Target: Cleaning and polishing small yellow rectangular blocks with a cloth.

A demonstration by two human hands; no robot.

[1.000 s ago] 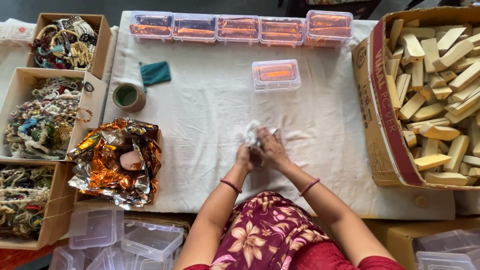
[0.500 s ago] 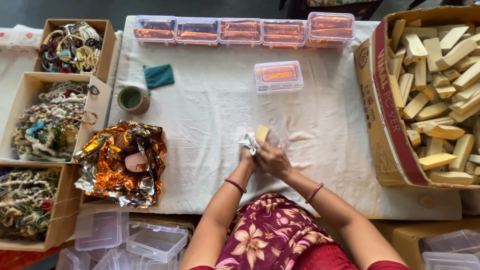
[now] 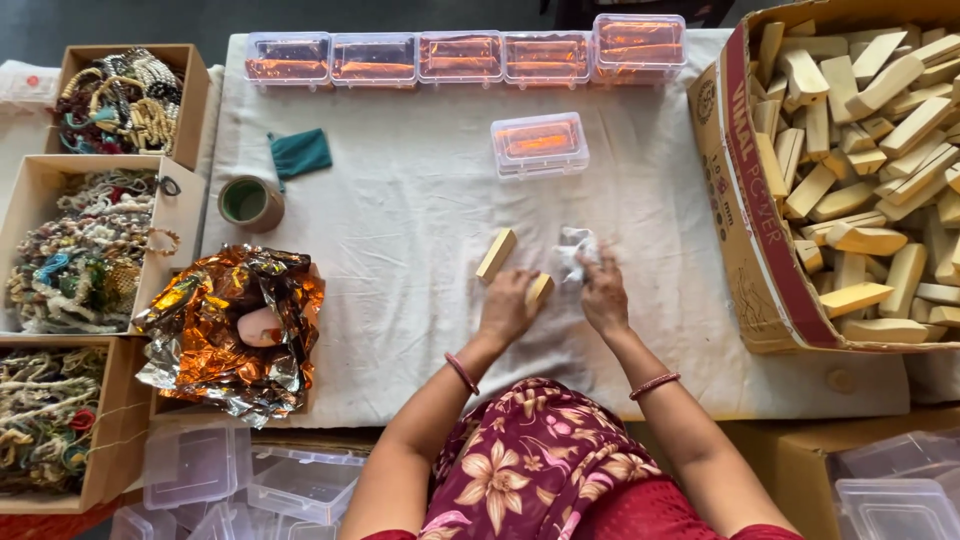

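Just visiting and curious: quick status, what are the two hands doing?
Left hand grips a pale block. Right hand on crumpled white wrap. Second block lies loose on the cloth. Nothing in the way.
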